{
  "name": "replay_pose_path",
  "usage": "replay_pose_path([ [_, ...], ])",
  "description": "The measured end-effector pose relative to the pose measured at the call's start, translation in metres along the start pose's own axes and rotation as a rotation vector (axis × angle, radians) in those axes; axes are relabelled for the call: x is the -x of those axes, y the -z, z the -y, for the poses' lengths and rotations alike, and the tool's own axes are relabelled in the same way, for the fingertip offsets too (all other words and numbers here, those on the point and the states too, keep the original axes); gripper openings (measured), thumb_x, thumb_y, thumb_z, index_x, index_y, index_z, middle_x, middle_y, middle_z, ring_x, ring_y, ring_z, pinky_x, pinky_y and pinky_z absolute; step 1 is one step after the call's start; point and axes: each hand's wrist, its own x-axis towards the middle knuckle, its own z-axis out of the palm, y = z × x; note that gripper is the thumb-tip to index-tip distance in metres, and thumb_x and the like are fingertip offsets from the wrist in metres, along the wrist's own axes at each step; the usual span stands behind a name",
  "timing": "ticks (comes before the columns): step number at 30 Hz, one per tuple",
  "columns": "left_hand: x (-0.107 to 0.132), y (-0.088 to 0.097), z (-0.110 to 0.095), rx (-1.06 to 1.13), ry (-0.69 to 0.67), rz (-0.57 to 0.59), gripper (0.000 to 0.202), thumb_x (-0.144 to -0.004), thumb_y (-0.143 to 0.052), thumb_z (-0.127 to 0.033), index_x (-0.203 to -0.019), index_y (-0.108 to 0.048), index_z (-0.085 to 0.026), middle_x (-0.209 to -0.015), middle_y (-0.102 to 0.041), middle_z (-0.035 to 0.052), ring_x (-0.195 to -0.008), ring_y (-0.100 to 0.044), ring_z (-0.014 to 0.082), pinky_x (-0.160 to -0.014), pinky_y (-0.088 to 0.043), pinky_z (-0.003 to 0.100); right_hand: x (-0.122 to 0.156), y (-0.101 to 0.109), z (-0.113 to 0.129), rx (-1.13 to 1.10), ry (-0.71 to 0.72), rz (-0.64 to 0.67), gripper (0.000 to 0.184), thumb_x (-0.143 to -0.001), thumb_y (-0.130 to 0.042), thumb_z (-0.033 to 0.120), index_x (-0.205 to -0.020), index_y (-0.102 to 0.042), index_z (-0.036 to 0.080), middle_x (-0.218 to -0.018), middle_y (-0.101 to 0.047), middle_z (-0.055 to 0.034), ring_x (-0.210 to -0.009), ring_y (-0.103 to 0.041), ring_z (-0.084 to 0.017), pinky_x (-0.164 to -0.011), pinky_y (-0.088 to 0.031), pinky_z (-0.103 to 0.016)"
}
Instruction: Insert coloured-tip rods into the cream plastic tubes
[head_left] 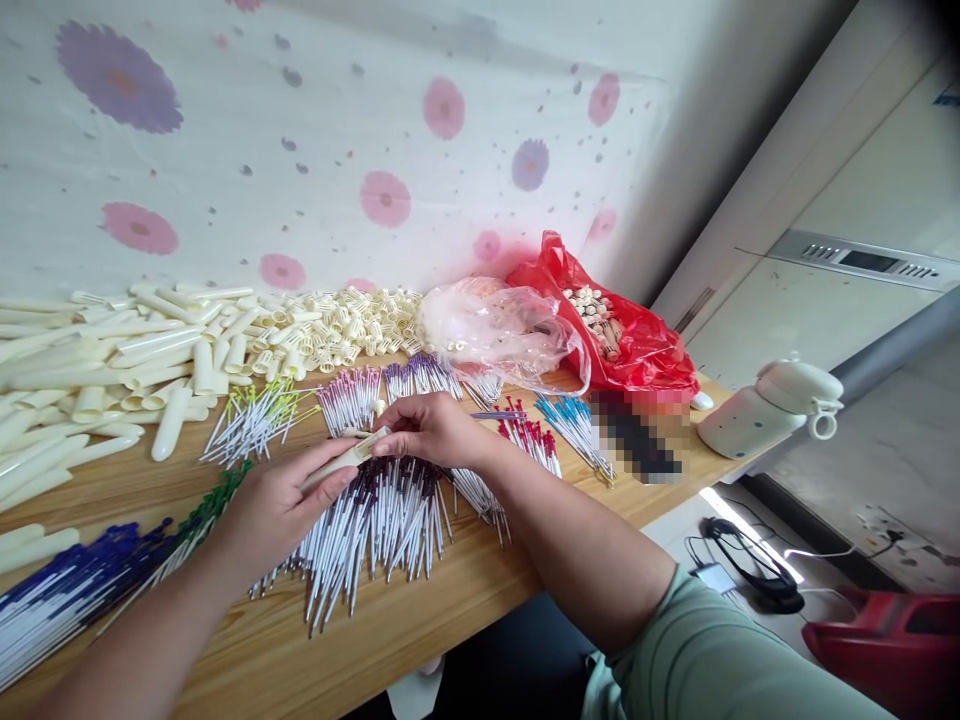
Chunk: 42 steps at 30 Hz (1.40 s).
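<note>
My left hand (281, 510) is closed around a cream plastic pen barrel (339, 464), thumb along its near side. At the barrel's upper right end, the fingers of my right hand (424, 430) are closed in a pinch. Whether they also hold a small part there is hard to make out. Beneath both hands lies a fan of white pen refills with dark purple ends (375, 530). Refills with pink ends (351, 395) are just behind, and yellow-ended refills (259, 415) lie to the left.
Cream barrels (112, 350) heap up at the left, with small slotted cream pieces (337, 330) beside them. Blue-ended refills (82, 590) lie front left. A clear plastic bag (502, 325), a red bag (652, 360) and a white bottle (765, 410) stand toward the right.
</note>
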Motion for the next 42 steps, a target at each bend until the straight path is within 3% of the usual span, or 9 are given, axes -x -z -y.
replay_pose_path([
  [7, 0.003, -0.002, 0.000, -0.056, -0.004, -0.083, 0.047, -0.081, -0.051, -0.054, -0.109, -0.066, -0.020, -0.100, -0.075, 0.0036, -0.083, -0.070, 0.0197, -0.073, -0.053, 0.026, 0.000, -0.002, 0.007, -0.082, -0.067, 0.033, 0.051, -0.066, -0.067, 0.063, -0.080, -0.061, 0.014, -0.062, -0.058, 0.0025, -0.054, -0.055, -0.008, -0.055, -0.042, -0.021],
  [12, 0.001, -0.004, 0.000, -0.071, -0.079, -0.095, 0.045, -0.080, -0.053, -0.055, -0.107, -0.069, -0.022, -0.098, -0.075, 0.0026, -0.081, -0.071, 0.0190, -0.073, -0.053, 0.025, 0.003, -0.004, 0.017, 0.295, -0.009, -0.012, 0.052, -0.081, -0.052, 0.063, -0.060, -0.054, 0.015, -0.054, -0.049, 0.0036, -0.053, -0.044, -0.007, -0.055, -0.033, -0.021],
  [16, 0.000, -0.004, 0.001, -0.124, -0.093, -0.125, 0.044, -0.081, -0.052, -0.055, -0.105, -0.070, -0.023, -0.098, -0.075, 0.0028, -0.080, -0.071, 0.0199, -0.075, -0.052, 0.026, 0.004, -0.006, 0.019, 0.484, -0.087, -0.063, 0.057, -0.091, -0.038, 0.059, -0.056, -0.052, 0.015, -0.054, -0.048, 0.0017, -0.054, -0.043, -0.008, -0.058, -0.032, -0.023],
  [21, 0.000, 0.000, 0.006, -0.162, 0.032, -0.132, 0.044, -0.081, -0.053, -0.054, -0.110, -0.068, -0.024, -0.095, -0.075, 0.0020, -0.079, -0.070, 0.0199, -0.069, -0.051, 0.026, 0.003, -0.007, 0.011, 0.232, 0.091, -0.037, 0.041, -0.084, -0.053, 0.056, -0.091, -0.059, 0.016, -0.074, -0.055, 0.0006, -0.065, -0.049, -0.009, -0.062, -0.037, -0.020],
  [23, 0.002, 0.001, 0.003, -0.195, 0.033, -0.140, 0.042, -0.082, -0.052, -0.053, -0.108, -0.069, -0.024, -0.091, -0.076, 0.0026, -0.074, -0.069, 0.0189, -0.068, -0.051, 0.026, 0.003, -0.009, 0.009, 0.206, 0.059, -0.051, 0.041, -0.081, -0.057, 0.056, -0.086, -0.059, 0.015, -0.068, -0.052, 0.0024, -0.061, -0.046, -0.009, -0.058, -0.036, -0.020],
  [27, 0.004, 0.001, -0.007, -0.194, -0.082, -0.145, 0.036, -0.084, -0.052, -0.047, -0.100, -0.071, -0.021, -0.084, -0.075, 0.0053, -0.065, -0.066, 0.0157, -0.064, -0.048, 0.025, 0.005, -0.011, 0.010, 0.266, -0.035, -0.062, 0.051, -0.089, -0.043, 0.056, -0.062, -0.053, 0.015, -0.056, -0.044, 0.0033, -0.054, -0.040, -0.009, -0.055, -0.032, -0.022],
  [32, 0.006, 0.002, -0.009, -0.161, -0.118, -0.155, 0.031, -0.085, -0.053, -0.043, -0.100, -0.070, -0.021, -0.078, -0.074, 0.0034, -0.061, -0.062, 0.0129, -0.060, -0.046, 0.022, 0.007, -0.011, 0.010, 0.120, 0.054, -0.024, 0.044, -0.081, -0.056, 0.059, -0.090, -0.060, 0.016, -0.069, -0.053, 0.0011, -0.061, -0.045, -0.010, -0.057, -0.035, -0.022],
  [37, 0.008, 0.005, -0.011, -0.192, -0.177, -0.163, 0.026, -0.086, -0.054, -0.040, -0.096, -0.070, -0.023, -0.076, -0.072, 0.0020, -0.062, -0.061, 0.0130, -0.061, -0.044, 0.022, 0.007, -0.017, 0.012, 0.329, -0.039, -0.092, 0.055, -0.092, -0.035, 0.056, -0.060, -0.052, 0.015, -0.055, -0.043, 0.0022, -0.053, -0.037, -0.009, -0.054, -0.030, -0.023],
  [42, 0.007, 0.006, -0.013, -0.212, -0.169, -0.140, 0.026, -0.087, -0.053, -0.041, -0.098, -0.069, -0.024, -0.078, -0.072, 0.0013, -0.062, -0.062, 0.0130, -0.059, -0.043, 0.022, 0.007, -0.018, 0.012, 0.162, 0.002, -0.037, 0.048, -0.080, -0.054, 0.062, -0.091, -0.060, 0.016, -0.067, -0.050, 0.0015, -0.060, -0.044, -0.011, -0.056, -0.034, -0.022],
])
